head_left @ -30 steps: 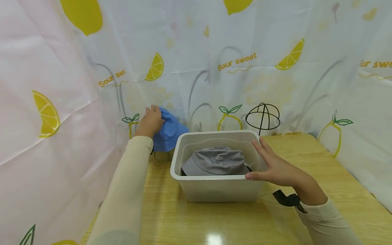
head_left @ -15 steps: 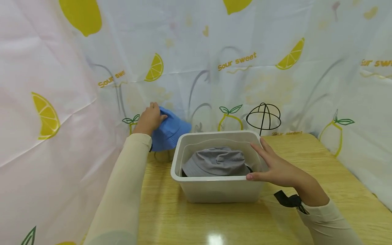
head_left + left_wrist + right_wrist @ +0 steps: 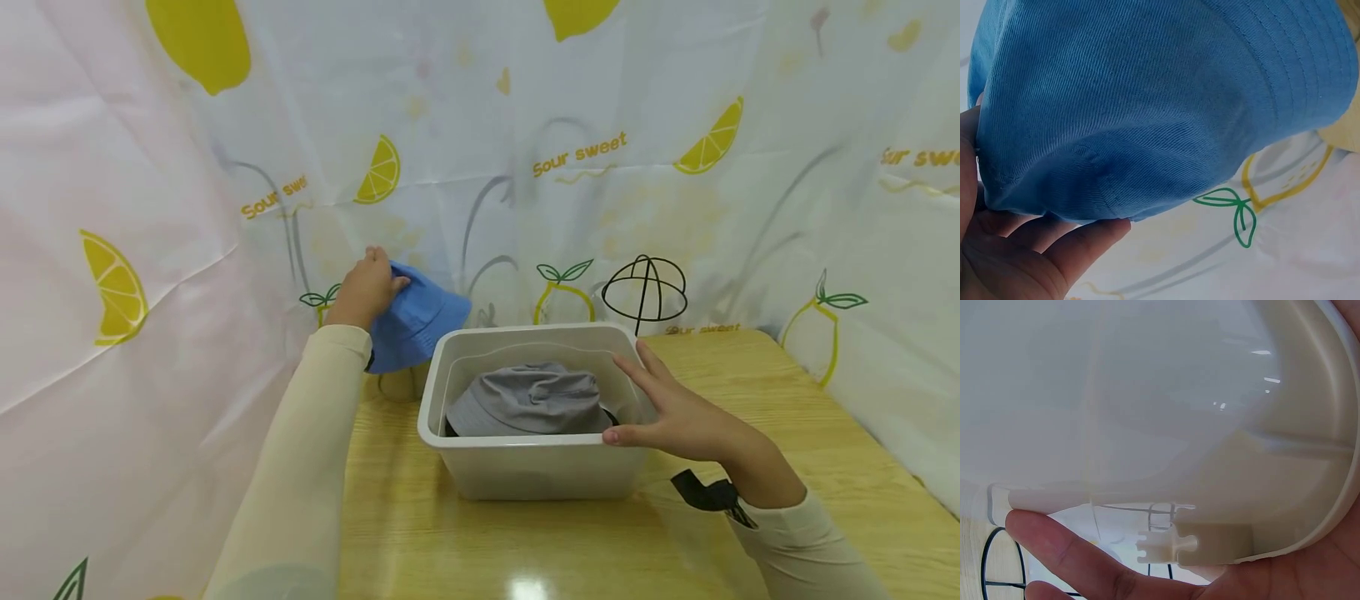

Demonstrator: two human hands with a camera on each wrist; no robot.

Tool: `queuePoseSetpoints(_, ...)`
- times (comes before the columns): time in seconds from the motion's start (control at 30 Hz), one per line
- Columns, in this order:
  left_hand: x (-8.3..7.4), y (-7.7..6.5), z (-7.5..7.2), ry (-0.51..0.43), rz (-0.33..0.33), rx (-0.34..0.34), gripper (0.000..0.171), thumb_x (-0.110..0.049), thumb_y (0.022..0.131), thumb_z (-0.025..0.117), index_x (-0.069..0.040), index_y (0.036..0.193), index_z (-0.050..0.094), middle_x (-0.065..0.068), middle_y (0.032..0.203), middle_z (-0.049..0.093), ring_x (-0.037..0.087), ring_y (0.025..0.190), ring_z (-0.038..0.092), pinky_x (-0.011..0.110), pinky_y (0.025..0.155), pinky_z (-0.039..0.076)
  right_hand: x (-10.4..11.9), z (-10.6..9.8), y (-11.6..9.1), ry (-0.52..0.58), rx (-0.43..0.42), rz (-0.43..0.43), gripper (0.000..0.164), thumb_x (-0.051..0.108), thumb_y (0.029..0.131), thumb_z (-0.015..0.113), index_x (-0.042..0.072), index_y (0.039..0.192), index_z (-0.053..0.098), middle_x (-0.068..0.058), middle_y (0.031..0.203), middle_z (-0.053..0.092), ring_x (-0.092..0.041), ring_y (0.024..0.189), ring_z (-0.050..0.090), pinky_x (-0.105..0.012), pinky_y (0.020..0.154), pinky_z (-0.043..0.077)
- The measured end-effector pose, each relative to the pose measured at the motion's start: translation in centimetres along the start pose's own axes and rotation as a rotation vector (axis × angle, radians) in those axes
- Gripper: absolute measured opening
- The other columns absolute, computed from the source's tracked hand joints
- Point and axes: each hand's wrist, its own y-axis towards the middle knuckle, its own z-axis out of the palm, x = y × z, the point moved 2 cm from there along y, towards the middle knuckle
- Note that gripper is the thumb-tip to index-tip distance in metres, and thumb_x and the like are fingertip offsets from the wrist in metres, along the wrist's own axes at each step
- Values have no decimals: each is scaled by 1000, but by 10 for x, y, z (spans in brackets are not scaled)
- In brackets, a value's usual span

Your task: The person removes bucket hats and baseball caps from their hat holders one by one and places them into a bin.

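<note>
My left hand [image 3: 365, 292] grips a blue bucket hat [image 3: 422, 321] by its crown, at the back left of the table. In the left wrist view the fingers [image 3: 1088, 247] curl under the crown, and the stitched brim lies at upper right. Beneath the hat, part of a wire stand [image 3: 386, 386] shows; the rest is hidden. A grey bucket hat [image 3: 532, 402] lies inside a white plastic bin [image 3: 540, 473]. With fingers spread, my right hand [image 3: 686, 421] rests on the bin's right side, thumb at the front rim. Its fingers stay extended along the bin in the right wrist view.
A black wire hat stand [image 3: 643, 290] with a bare dome top rises behind the bin's right corner. The wooden table [image 3: 765, 408] meets a lemon-print cloth [image 3: 465, 100] at the back and sides.
The blue hat has tilted and shifted slightly to the right and up, while my left hand has moved a little left and up. The bin and my right hand have stayed nearly still.
</note>
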Motion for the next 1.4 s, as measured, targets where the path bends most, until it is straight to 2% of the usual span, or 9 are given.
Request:
queuePoseSetpoints(0.23,-1,-2,0,17,8,-20,78,-32,109,55,20,155,18,42,161,22,59,133,46,62,111,41,-1,0,0,-17,-11,-7,107,54,89,78,30,168,10,-9,172,-22,-54,156,-3,-81,110,23)
queuePoseSetpoints(0.43,3,-6,8,81,20,35,63,-31,110,54,13,151,37,37,156,36,56,133,48,63,110,42,-3,0,1,-15,-2,-5,106,53,90,77,33,168,9,-8,172,-23,-53,156,-3,-81,109,24)
queuePoseSetpoints(0.67,14,-10,17,25,-15,86,60,-33,112,45,-6,163,28,40,163,18,59,146,29,67,118,29,-3,2,1,-11,4,-6,105,53,90,77,34,168,10,-7,172,-23,-54,156,-3,-81,109,23)
queuePoseSetpoints(0.77,18,-11,20,-9,-16,54,57,-31,113,41,-9,164,29,38,164,19,57,147,29,66,119,29,-3,1,0,-9,7,-3,105,53,90,77,33,168,10,-7,172,-23,-54,156,-4,-82,109,23)
queuePoseSetpoints(0.87,16,-11,21,-4,17,-22,50,-25,114,40,-3,159,38,34,160,34,54,143,39,63,117,34,-3,0,1,-7,7,0,105,53,90,77,33,168,10,-6,172,-24,-54,156,-4,-81,109,23)
queuePoseSetpoints(0.97,12,-11,19,7,39,-99,41,-20,113,41,3,144,54,32,145,54,52,129,55,62,106,46,-3,-1,1,-6,2,2,105,54,90,77,33,168,10,-5,172,-24,-53,156,-5,-81,109,22)
queuePoseSetpoints(1.07,9,-9,17,16,29,-126,36,-19,113,41,6,123,65,32,122,68,51,110,66,60,92,54,-4,0,1,1,-1,4,105,54,89,78,33,168,11,-5,172,-23,-52,156,-5,-81,109,22)
queuePoseSetpoints(1.17,7,-7,14,42,9,-125,38,-18,113,41,7,113,70,33,109,71,52,102,68,60,86,56,-3,1,1,6,3,3,105,54,89,78,32,168,12,-5,172,-23,-53,156,-5,-81,109,22)
queuePoseSetpoints(1.4,7,-1,2,73,-3,-154,39,-16,112,43,10,110,73,35,110,70,55,102,67,62,86,54,-2,0,1,-4,-3,-6,103,53,89,78,31,168,15,-6,172,-22,-54,156,-3,-81,109,23)
